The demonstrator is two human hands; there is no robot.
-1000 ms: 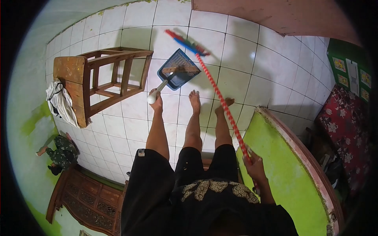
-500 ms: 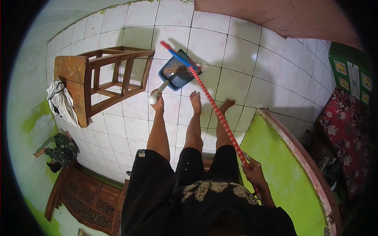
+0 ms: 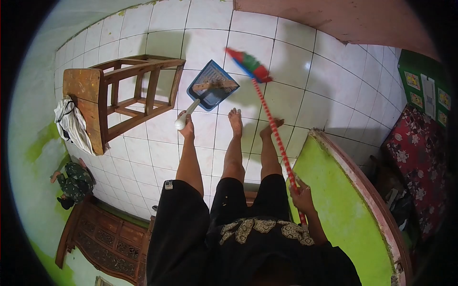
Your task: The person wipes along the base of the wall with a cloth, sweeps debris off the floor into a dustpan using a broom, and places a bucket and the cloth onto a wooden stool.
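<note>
- Take the clock from the centre of the head view: your left hand (image 3: pixel 187 127) is near 11 o'clock, fingers curled around the pale dustpan handle (image 3: pixel 193 105) close to its white knob.
- Past that hand, between 11 and 12, the blue dustpan (image 3: pixel 213 71) sits over the white tiles (image 3: pixel 160 136), with a brown strip lying across its inside.
- Your right hand (image 3: pixel 301 196) is at 4 o'clock, fingers closed around the red-and-white broom handle (image 3: pixel 273 125) — it slants up from there toward 12.
- The broom head (image 3: pixel 251 66), red, green and blue, is between 12 and 1, to the right of the dustpan and apart from it; whether its bristles touch the floor, you cannot tell.
- Your bare feet (image 3: pixel 235 122) stand between 12 and 2, below the two tools.
- At 10 is a wooden stool (image 3: pixel 86 88) with a white cloth (image 3: pixel 75 126) on it; another person (image 3: pixel 76 182) is between 8 and 9, well apart — near carved wooden furniture (image 3: pixel 112 238).
</note>
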